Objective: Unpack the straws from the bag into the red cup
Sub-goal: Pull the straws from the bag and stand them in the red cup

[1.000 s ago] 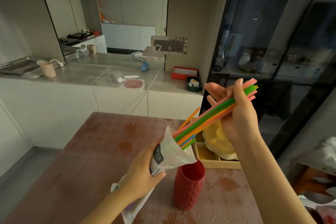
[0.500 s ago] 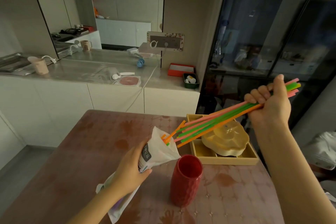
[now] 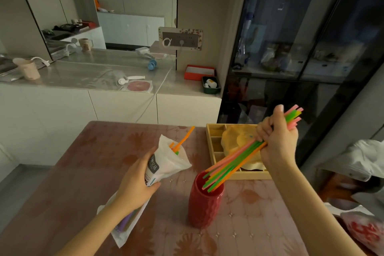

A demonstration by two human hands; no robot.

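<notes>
Your right hand (image 3: 277, 143) is clamped on the straws (image 3: 234, 164), slanting toward 7 o'clock with tips at the red cup (image 3: 204, 203) mouth, while your left hand (image 3: 137, 185) grips the bag (image 3: 164, 164)

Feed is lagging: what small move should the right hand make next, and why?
Probably tip the straws upright and let go. The right hand holds them slanted, lower tips just inside the red cup. The left hand holds the bag, some straws left inside.
</notes>
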